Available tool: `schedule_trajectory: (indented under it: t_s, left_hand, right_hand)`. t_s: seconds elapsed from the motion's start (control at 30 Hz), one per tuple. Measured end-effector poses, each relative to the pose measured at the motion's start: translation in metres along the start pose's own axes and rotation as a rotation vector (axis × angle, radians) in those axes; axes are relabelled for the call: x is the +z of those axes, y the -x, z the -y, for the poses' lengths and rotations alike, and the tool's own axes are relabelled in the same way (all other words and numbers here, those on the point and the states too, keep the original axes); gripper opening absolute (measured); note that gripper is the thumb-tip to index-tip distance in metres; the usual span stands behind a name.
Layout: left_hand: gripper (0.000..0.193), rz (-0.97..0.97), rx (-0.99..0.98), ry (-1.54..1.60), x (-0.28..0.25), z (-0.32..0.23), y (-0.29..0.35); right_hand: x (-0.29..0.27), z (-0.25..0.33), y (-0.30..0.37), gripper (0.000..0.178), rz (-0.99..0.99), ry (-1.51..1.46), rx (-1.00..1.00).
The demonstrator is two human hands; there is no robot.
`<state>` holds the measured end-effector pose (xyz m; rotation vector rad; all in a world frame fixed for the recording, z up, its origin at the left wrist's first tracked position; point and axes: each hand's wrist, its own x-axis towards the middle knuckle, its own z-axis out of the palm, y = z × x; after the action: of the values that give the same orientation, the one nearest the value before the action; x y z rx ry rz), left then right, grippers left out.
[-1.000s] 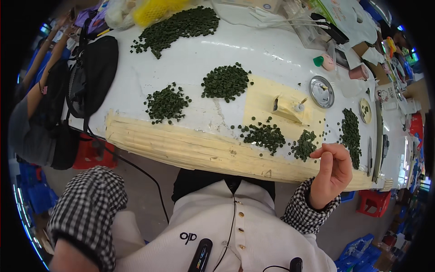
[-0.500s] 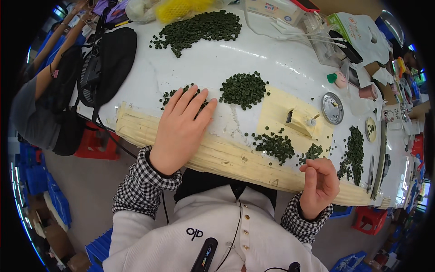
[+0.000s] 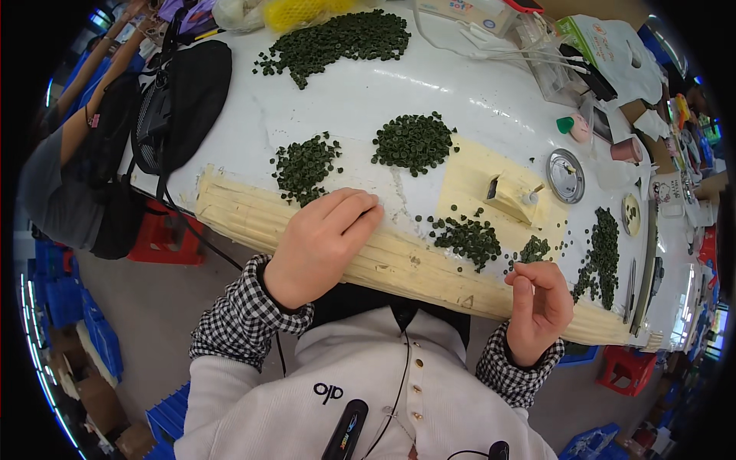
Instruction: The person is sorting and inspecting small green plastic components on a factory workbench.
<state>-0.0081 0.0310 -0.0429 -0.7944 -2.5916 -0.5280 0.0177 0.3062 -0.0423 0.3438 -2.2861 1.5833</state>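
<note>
My left hand [image 3: 326,245] is over the taped front edge of the table, just below a pile of small dark green caps [image 3: 303,170]. Its fingers are curled together, and whatever they hold, if anything, is hidden. My right hand [image 3: 541,310] is palm up at the same edge, with thumb and bent fingers in a pinch; I cannot make out anything between them. Beside its fingertips lies a little heap of tiny green pieces [image 3: 534,248]. To the left of that heap is a scattered pile of green caps [image 3: 469,241]. Behind it stands a tape-wrapped block [image 3: 515,202] with a small white peg.
A rounder green pile [image 3: 414,144] is mid-table, with a larger one [image 3: 345,42] behind. On the right are a round metal lid [image 3: 566,175], another green heap [image 3: 600,257] and tweezers [image 3: 630,291]. A black bag [image 3: 195,107] lies left, near another person's arm [image 3: 100,84].
My left hand has drawn back from the left pile toward the table edge, and its spread fingers have curled closed. My right hand is nearly unchanged.
</note>
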Motion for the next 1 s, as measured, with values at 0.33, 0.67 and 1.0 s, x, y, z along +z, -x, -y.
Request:
schedule_trajectory:
  t_s: [0.33,0.67,1.0]
  left_hand:
    - [0.026,0.025,-0.106,0.182,-0.005,0.010,-0.003]
    - [0.029,0.123,-0.032,-0.035,-0.005,0.007,-0.003]
    - [0.025,0.012,-0.071,-0.029,-0.010,0.016,0.006]
  right_hand:
    - [-0.012,-0.004,0.000,0.007,-0.011,0.094,0.066]
    - [-0.008,-0.002,0.000,0.005,0.020,0.118,0.045]
    - [-0.008,0.000,-0.001,0.005,0.038,0.127,0.037]
